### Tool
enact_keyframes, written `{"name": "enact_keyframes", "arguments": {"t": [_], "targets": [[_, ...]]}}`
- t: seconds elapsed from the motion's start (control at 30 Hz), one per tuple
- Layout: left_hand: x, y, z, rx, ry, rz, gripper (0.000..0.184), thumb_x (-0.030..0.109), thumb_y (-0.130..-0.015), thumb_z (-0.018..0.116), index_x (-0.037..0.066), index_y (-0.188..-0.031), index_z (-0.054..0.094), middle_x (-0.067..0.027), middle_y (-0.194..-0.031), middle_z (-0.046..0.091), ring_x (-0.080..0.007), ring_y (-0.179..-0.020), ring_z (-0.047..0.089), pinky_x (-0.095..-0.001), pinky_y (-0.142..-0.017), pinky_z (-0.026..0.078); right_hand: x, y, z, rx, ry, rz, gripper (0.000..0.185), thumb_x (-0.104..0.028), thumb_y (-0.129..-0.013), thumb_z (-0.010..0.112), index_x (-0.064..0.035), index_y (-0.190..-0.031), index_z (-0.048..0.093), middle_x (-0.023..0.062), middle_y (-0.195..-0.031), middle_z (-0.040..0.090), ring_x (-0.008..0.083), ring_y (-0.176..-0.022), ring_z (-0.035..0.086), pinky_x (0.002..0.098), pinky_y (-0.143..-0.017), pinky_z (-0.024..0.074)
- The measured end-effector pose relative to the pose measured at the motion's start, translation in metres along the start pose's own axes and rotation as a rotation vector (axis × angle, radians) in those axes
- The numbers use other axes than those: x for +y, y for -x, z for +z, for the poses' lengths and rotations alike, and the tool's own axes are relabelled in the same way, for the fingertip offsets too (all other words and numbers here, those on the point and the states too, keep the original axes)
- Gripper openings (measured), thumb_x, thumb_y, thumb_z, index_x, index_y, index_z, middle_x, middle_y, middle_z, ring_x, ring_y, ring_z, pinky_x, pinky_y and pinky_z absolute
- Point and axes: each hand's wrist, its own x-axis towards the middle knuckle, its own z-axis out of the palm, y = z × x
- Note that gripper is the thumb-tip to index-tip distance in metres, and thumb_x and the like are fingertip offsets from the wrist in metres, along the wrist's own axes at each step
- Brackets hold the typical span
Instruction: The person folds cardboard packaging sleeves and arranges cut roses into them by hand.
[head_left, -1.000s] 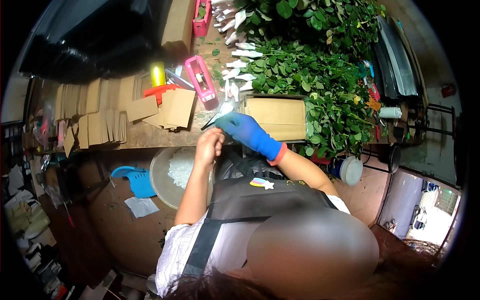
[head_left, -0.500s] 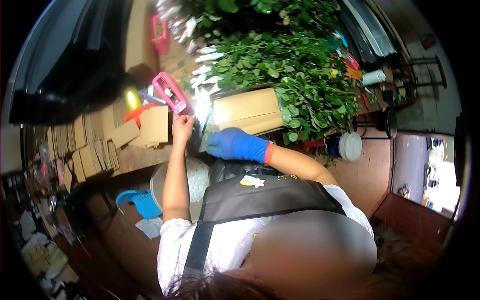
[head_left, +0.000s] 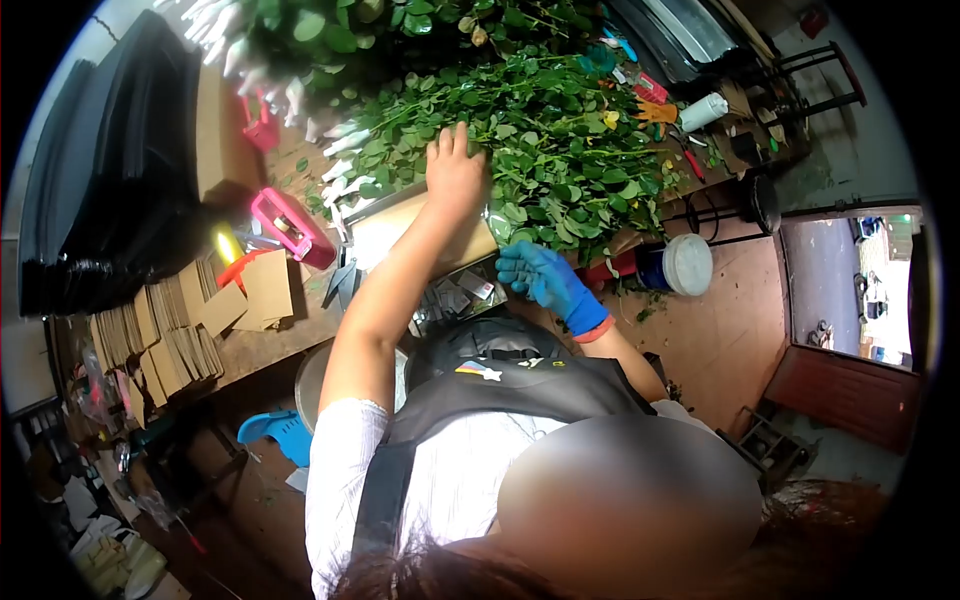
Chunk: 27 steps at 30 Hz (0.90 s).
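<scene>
The bare left hand reaches over the cardboard box to the leafy stems, which lie heaped on the far side of the counter and to the right of the box. Its fingers look stretched out and slightly parted at the edge of the leaves; whether they pinch a stem beneath, I cannot tell. The gloved right hand hangs at the near right corner of the box, fingers loosely apart, with nothing visible in it.

The stems overlap so thickly that a pull on one could drag its neighbours along or tear leaves off. If the stems carry thorns, which are too small to make out, the bare fingers are the ones at risk, since only the right hand is covered. The white-wrapped ends at the left of the heap sit close to the box rim, so a sideways drag could catch and crush them. The left forearm passes low over the box and close to a dark-bladed tool on its left; a careless sweep back could knock that tool or meet its edge. Stems at the near right could slide off toward the white bucket below.
</scene>
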Motion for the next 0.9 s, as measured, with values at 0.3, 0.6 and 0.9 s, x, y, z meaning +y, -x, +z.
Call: {"name": "enact_keyframes", "arguments": {"t": [0.3, 0.6, 0.9], "targets": [[0.005, 0.0, -0.004, -0.183, 0.068, -0.131, 0.047, 0.011, -0.086, 0.06, 0.01, -0.133, 0.061, -0.0122, -0.104, 0.068, -0.0295, -0.091, 0.068, -0.0393, -0.076, 0.056, 0.107, -0.109, -0.078, 0.044, -0.076, 0.089, 0.035, -0.036, -0.103, 0.058, -0.0046, -0.118, 0.066, 0.0136, -0.11, 0.074, 0.0215, -0.079, 0.071, 0.0354, -0.069, 0.0571], [-0.019, 0.049, -0.07, 0.177, 0.792, -0.41, 0.036, 0.009, -0.096, 0.06, 0.002, -0.132, 0.06, -0.0173, -0.127, 0.065, -0.0307, -0.119, 0.061, -0.039, -0.105, 0.045, 0.078, -0.1, -0.093, -0.176, 0.773, 0.165, 0.032, -0.031, -0.101, 0.059, -0.003, -0.104, 0.073, 0.012, -0.105, 0.074, 0.0231, -0.083, 0.07, 0.0371, -0.074, 0.0567], [-0.101, 0.272, -0.066, 0.297, 1.281, -1.578, 0.026, 0.025, -0.1, 0.061, 0.01, -0.121, 0.053, -0.0031, -0.098, 0.063, -0.0134, -0.073, 0.059, -0.0258, -0.06, 0.048, -0.01, -0.047, 0.159, -0.585, 1.236, -1.311, 0.038, -0.029, -0.085, 0.07, -0.0116, -0.119, 0.065, 0.0095, -0.117, 0.068, 0.0327, -0.108, 0.063, 0.0452, -0.093, 0.0503]]}}
